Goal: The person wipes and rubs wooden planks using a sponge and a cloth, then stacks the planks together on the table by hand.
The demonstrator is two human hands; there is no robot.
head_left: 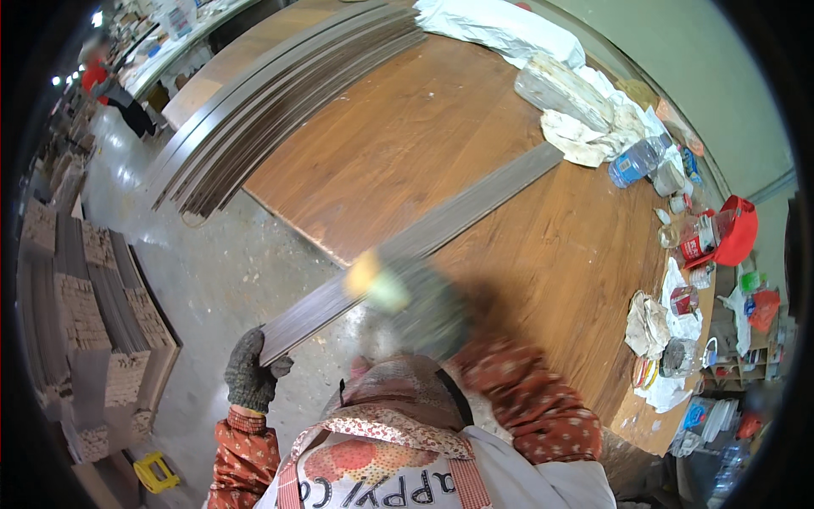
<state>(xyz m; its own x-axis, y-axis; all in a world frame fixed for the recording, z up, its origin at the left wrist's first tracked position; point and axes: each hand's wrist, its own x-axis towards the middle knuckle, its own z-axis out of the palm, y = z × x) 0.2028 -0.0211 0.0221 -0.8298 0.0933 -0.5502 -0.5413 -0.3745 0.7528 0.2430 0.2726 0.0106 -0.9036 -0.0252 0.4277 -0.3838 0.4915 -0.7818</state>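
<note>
A long grey-brown wood-look plank (475, 202) lies diagonally across the brown table (398, 127), its near end sticking out past the edge. My left hand (250, 373), in a dark grey knitted glove, is closed around that overhanging end. Over the plank's middle, my right hand (428, 312) is smeared by motion, also in a dark glove. It holds a blurred yellow and pale green pad (375, 282) against the plank's top face. The pad's exact kind cannot be made out, and my right fingers hardly show.
A row of similar planks (280, 102) overhangs the table's far left. Stacked boards (102, 331) and a yellow plastic item (156, 472) stand on the floor at left. Bottles (636, 161), crumpled cloths (649, 325) and a red container (736, 231) line the right edge. Another person (114, 89) stands far left.
</note>
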